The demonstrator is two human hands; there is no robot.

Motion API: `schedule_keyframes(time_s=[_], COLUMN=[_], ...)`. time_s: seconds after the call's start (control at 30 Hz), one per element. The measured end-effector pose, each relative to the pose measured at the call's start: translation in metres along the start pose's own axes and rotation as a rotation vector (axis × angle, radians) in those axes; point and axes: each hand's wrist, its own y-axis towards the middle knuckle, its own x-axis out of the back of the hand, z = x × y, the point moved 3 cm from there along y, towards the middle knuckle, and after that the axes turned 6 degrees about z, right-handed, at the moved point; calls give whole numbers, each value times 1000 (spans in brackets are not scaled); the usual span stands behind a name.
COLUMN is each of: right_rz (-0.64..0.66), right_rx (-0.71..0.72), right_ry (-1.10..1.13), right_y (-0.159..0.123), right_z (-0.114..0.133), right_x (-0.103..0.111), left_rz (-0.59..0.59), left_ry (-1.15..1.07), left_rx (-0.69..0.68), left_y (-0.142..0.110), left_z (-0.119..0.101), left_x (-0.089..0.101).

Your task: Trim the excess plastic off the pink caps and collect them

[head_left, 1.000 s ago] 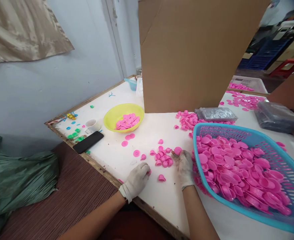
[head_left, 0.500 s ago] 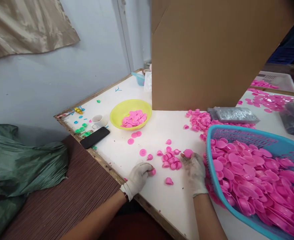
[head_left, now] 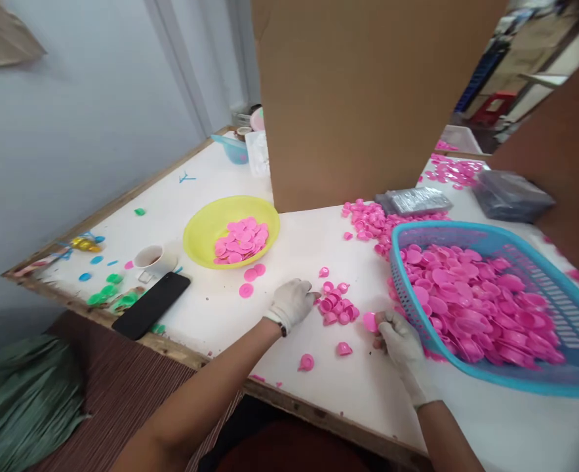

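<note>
My left hand (head_left: 293, 305), in a white glove with bare fingertips, reaches to the left edge of a small pile of pink toy cups (head_left: 337, 305). Its fingers are drawn together there; what they pinch, if anything, is hidden. Between thumb and fingers, my right hand (head_left: 401, 344), gloved the same way, holds a round pink plastic piece (head_left: 370, 321) just right of the pile. Two loose toy cups, one nearer my body (head_left: 306, 362) and another below the pile (head_left: 344, 349), lie apart on the white table (head_left: 250, 367).
A blue basket (head_left: 466, 375) full of pink pieces stands at my right. Left of centre sits a yellow bowl (head_left: 198, 239) with pink discs. A black phone (head_left: 152, 305) and white cup (head_left: 164, 262) lie near the left edge. Behind rises a large cardboard sheet (head_left: 362, 98).
My left hand has let go of a pink toy cup near the table's front and moved up to the pile. My right hand still holds its pink piece, now lower. The view has shifted right.
</note>
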Motion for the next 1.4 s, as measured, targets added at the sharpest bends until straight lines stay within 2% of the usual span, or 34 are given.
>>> schedule_keyframes(time_s=[0.07, 0.17, 0.23, 0.33, 0.4, 0.53, 0.63, 0.7, 0.83, 0.97, 1.03, 1.1, 1.17, 1.23, 1.33, 1.4], right_rz=[-60, -180, -132, -30, 6, 41, 72, 87, 83, -1, -33, -24, 40, 161, 382, 462], right_rx=[82, 288, 314, 275, 287, 376, 501, 528, 451, 323, 282, 275, 263, 187, 23, 25], right_ry=[-222, -483, -626, -806, -833, -688, -680, -715, -724, -753, -779, -755, -618, -364, -68, -119], right_y=[-15, -43, -59, -73, -77, -80, -86, -90, -88, -67, -55, -47, -45, -48, -56, -60], right_z=[0, 9, 14, 14, 11, 4, 1, 1, 10, 24, 28, 28, 25, 20, 16, 18], right_x=[4, -5, -25, -56, -69, -77, -79, -79, -73, -74, -78, -82, -83, -82, -77, -70], left_rz=[97, 107, 63, -22, -66, -125, -74, -9, -10, -38, 6, 105, 205, 233, 115, 21], left_ry=[48, 35, 31, 50, 47, 18, 61, 99, 60, 60, 89, 110, 98, 25, -200, -361], left_rx=[-25, -148, -268, -404, -429, -441, -511, -545, -527, -553, -535, -455, -350, -280, -258, -256], left_y=[11, 7, -5, -23, -29, -27, -23, -22, -27, -40, -49, -59, -68, -75, -82, -87], left_z=[-4, -3, 1, 9, 14, 16, 16, 18, 23, 14, 8, 7, 10, 16, 27, 36], left_x=[-3, -11, -17, -25, -26, -20, -19, -23, -24, -17, -15, -17, -24, -31, -41, -44])
